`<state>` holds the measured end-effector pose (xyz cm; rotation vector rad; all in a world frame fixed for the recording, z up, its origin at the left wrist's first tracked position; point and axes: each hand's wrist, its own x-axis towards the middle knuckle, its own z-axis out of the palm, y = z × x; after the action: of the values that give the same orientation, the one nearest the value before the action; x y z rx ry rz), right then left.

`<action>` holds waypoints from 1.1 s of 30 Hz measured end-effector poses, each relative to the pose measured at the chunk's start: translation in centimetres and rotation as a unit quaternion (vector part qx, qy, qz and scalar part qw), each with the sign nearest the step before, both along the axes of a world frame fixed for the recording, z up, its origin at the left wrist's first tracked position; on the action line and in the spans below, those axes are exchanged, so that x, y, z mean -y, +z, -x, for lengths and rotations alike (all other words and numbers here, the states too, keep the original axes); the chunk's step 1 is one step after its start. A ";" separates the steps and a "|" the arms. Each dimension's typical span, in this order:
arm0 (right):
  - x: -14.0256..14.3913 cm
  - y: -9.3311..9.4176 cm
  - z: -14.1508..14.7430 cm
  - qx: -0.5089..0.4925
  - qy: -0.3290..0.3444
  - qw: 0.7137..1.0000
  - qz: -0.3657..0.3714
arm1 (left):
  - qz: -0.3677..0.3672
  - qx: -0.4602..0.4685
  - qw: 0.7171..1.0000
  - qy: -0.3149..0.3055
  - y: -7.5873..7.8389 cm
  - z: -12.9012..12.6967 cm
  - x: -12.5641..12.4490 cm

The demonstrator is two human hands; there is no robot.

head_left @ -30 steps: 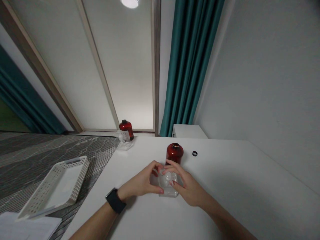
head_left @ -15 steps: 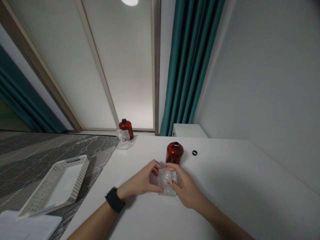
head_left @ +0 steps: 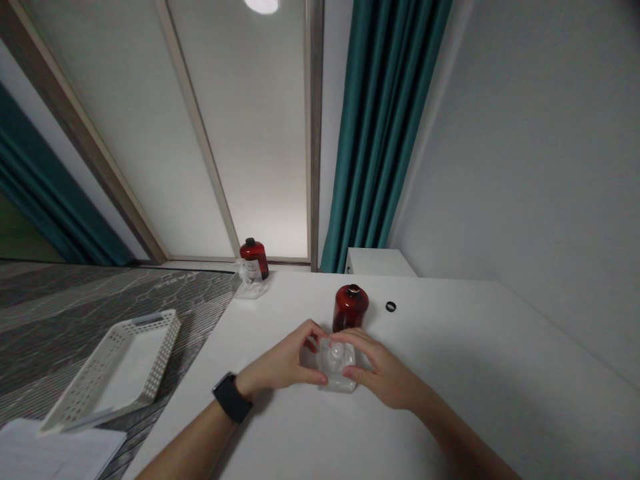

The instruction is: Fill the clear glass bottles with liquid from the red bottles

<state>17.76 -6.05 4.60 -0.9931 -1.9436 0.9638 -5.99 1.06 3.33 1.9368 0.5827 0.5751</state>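
Observation:
A clear square container (head_left: 334,383) with a rounded clear knob (head_left: 336,351) on top rests on the white table in front of me. My left hand (head_left: 295,360) curls around its left side, thumb at the near edge and fingers at the far edge. From the right, my right hand (head_left: 380,370) holds it too, fingertips over the far top and thumb at the near right corner. Just behind stands a dark red bottle (head_left: 351,307), upright and uncapped, its lower part hidden by my right fingers. To its right lies a small black ring (head_left: 391,307).
At the table's far left corner stands a second red bottle (head_left: 254,257) with a black cap, beside another clear piece (head_left: 250,289). Off the table's left side are a white perforated basket (head_left: 167,360) and white papers (head_left: 60,453). A white cabinet (head_left: 380,262) stands behind the table.
My right hand has shifted slightly right, its thumb and fingers moving from the knob to the container's right side. The left hand keeps its hold.

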 end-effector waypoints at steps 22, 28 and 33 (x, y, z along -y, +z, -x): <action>0.0 -0.3 1.2 0.012 -0.064 0.998 0.020 | -0.031 -0.015 0.999 -0.016 0.2 -0.2 0.0; 0.3 -0.3 1.8 0.024 -0.092 0.995 -0.005 | -0.032 -0.023 0.999 -0.001 0.1 -0.2 0.3; 0.3 -0.4 2.2 0.018 -0.121 0.993 -0.007 | -0.051 -0.035 0.998 0.009 0.2 -0.2 0.5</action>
<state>15.59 -6.38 4.15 -1.2128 -1.8070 0.7977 -5.75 0.52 3.55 2.0559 0.6249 0.5596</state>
